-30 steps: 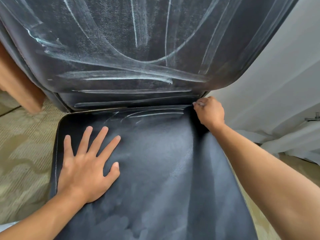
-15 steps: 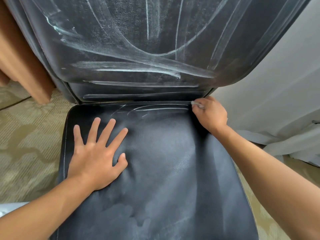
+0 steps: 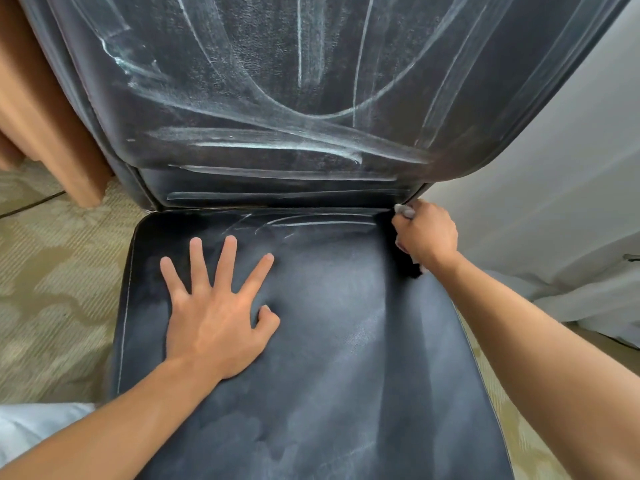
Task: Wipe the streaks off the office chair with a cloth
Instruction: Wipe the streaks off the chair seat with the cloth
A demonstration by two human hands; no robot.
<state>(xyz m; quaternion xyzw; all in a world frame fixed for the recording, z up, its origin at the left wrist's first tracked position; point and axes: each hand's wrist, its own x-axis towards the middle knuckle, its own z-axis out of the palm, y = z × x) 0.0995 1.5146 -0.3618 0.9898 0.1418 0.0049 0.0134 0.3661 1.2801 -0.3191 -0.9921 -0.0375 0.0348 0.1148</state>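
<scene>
Bracing the seat [image 3: 346,358] is the left hand [image 3: 214,317] — fingers spread wide and laid flat on the dark leather, palm down, thumb tucked slightly in; the chair is presumably being steadied so it cannot swivel or roll while the wiping is done. Over at the back right corner of the seat, just where the cushion meets the backrest [image 3: 277,81], the right hand [image 3: 426,233] is seen fisted, and something pale and small is pinched at its top, with a dark tuft poking out beneath the wrist side. That is judged to be the cloth [image 3: 404,211], bunched up tight so pressure can be driven into the crease, but so little of it is shown that its size and colour cannot be settled. A few thin white streaks [image 3: 311,221] are left along the rear edge of the seat, right in the path of a sweep from that corner. The backrest is a different story — broad chalky arcs and bands [image 3: 277,147] are spread across it, untouched by the look of things. The chair's base, arms and top are cut off by the frame, and the right hand's fingertips are hidden behind its own knuckles.
</scene>
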